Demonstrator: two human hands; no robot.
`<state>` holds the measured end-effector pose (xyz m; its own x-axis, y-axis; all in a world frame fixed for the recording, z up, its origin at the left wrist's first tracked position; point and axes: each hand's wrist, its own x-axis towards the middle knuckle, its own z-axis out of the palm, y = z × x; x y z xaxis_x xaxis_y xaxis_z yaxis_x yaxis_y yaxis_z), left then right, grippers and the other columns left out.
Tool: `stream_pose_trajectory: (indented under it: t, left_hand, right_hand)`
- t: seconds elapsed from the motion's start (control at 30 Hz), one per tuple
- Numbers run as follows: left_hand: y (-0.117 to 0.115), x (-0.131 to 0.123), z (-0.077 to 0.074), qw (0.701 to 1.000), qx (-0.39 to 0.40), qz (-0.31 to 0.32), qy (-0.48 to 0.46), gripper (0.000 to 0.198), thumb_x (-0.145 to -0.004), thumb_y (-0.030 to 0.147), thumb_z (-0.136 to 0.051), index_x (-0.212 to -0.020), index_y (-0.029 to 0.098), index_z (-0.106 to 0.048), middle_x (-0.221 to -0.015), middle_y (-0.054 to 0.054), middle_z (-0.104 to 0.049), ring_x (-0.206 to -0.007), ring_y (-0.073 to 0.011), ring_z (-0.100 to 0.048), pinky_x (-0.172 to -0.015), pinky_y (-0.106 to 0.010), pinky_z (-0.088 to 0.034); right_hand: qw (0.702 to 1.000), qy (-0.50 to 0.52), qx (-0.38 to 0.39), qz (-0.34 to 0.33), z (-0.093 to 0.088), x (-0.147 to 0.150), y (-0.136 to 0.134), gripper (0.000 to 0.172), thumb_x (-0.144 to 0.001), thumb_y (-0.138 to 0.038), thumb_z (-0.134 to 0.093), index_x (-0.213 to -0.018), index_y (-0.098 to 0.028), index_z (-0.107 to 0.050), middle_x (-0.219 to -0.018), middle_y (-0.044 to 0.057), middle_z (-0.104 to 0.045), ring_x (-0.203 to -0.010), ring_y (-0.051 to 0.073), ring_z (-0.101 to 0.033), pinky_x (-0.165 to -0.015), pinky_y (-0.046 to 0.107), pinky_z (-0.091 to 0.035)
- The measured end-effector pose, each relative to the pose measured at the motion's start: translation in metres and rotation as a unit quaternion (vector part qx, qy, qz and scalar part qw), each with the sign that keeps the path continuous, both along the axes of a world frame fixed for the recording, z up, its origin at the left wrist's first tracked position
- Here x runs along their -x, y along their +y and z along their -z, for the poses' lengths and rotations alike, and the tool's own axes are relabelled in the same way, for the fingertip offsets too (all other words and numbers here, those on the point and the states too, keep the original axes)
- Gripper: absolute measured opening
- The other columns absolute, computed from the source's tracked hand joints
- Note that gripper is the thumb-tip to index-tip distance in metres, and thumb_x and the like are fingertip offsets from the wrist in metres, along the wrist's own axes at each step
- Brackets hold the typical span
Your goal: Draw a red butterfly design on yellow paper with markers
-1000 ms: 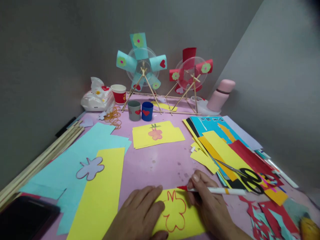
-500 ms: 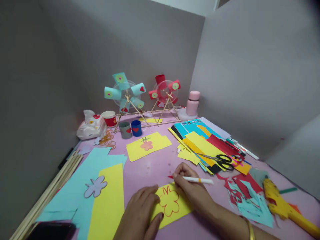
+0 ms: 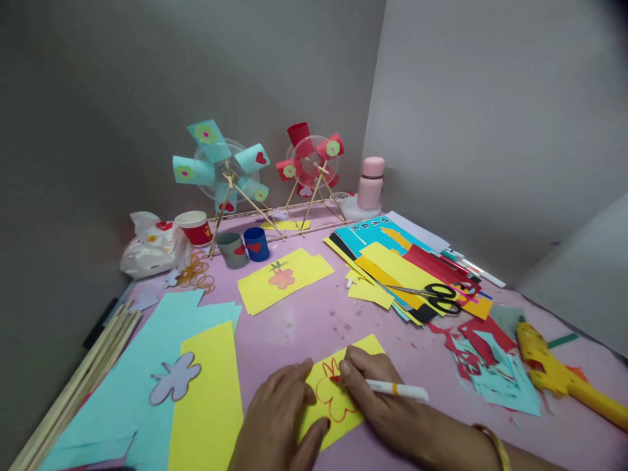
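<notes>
A small yellow paper (image 3: 360, 347) lies on the pink table (image 3: 314, 320) near the front edge, with a red flower outline (image 3: 330, 391) drawn on it. My left hand (image 3: 279, 418) lies flat on the paper's left side, fingers stretched out. My right hand (image 3: 377, 402) grips a white marker with a red tip (image 3: 400, 390). The tip rests on the paper at the top of the flower outline.
Black scissors (image 3: 441, 296) lie on a stack of coloured paper (image 3: 392, 261) at right. A yellow glue gun (image 3: 559, 376) and paper scraps sit far right. Blue and yellow sheets (image 3: 196, 366) and wooden sticks (image 3: 73, 386) lie left. Two paper wheel models (image 3: 220, 167), cups (image 3: 244, 245) and a pink bottle (image 3: 370, 183) stand behind.
My right hand brought the marker tip from beyond the paper's far edge down onto the flower outline. The view pulled back and swung, showing more of the table's right side.
</notes>
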<state>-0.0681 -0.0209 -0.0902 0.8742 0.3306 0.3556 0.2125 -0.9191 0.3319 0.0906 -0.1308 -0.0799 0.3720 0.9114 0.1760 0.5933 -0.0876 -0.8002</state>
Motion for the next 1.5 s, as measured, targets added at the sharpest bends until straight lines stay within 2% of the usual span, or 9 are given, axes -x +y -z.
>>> stream_pose_trajectory:
  t: [0.33, 0.53, 0.77, 1.0, 1.5]
  left_hand:
    - [-0.0012, -0.0014, 0.0001, 1.000, 0.001, -0.001, 0.006, 0.011, -0.079, 0.026, -0.062, -0.084, 0.024, -0.052, -0.118, -0.007, -0.065, -0.107, -0.0238, -0.060, -0.083, -0.038, -0.055]
    - [-0.0011, -0.0026, 0.0011, 1.000, -0.003, 0.005, 0.021, 0.010, -0.081, 0.026, -0.060, -0.084, 0.024, -0.051, -0.118, -0.008, -0.065, -0.108, -0.0238, -0.060, -0.083, -0.039, -0.056]
    - [-0.0021, -0.0003, 0.0002, 1.000, -0.014, 0.003, 0.024, 0.017, -0.083, 0.028, -0.058, -0.097, 0.022, -0.051, -0.120, -0.010, -0.064, -0.110, -0.0242, -0.058, -0.085, -0.040, -0.055]
    - [-0.0043, -0.0011, -0.0002, 1.000, 0.007, -0.003, 0.028, 0.008, -0.082, 0.026, -0.059, -0.086, 0.023, -0.053, -0.121, -0.009, -0.064, -0.110, -0.0252, -0.058, -0.084, -0.041, -0.055]
    - [-0.0048, -0.0009, -0.0006, 1.000, 0.016, -0.009, 0.014, 0.008, -0.081, 0.027, -0.059, -0.086, 0.022, -0.055, -0.121, -0.009, -0.064, -0.109, -0.0253, -0.059, -0.084, -0.041, -0.054]
  right_hand:
    - [0.999, 0.037, 0.013, -0.034, -0.0009, -0.0019, 0.0017, 0.034, -0.096, -0.038, -0.029, -0.066, -0.023, -0.032, -0.057, -0.005, -0.039, -0.051, 0.011, -0.039, -0.049, 0.025, -0.030]
    - [0.999, 0.038, 0.012, -0.029, 0.0028, -0.0016, 0.0022, 0.033, -0.096, -0.037, -0.031, -0.066, -0.023, -0.031, -0.058, -0.006, -0.039, -0.051, 0.011, -0.039, -0.050, 0.025, -0.027]
    - [0.998, 0.045, 0.017, -0.031, 0.0059, -0.0018, 0.0046, 0.034, -0.096, -0.037, -0.033, -0.065, -0.023, -0.030, -0.056, -0.007, -0.035, -0.049, 0.010, -0.036, -0.049, 0.024, -0.025]
    - [0.998, 0.046, 0.028, -0.029, 0.0065, 0.0000, 0.0030, 0.034, -0.097, -0.038, -0.033, -0.066, -0.023, -0.031, -0.057, -0.007, -0.036, -0.050, 0.010, -0.038, -0.049, 0.024, -0.026]
    - [0.998, 0.038, 0.037, -0.038, 0.0040, 0.0010, 0.0046, 0.034, -0.096, -0.038, -0.033, -0.065, -0.023, -0.034, -0.057, -0.006, -0.039, -0.050, 0.011, -0.040, -0.049, 0.024, -0.027]
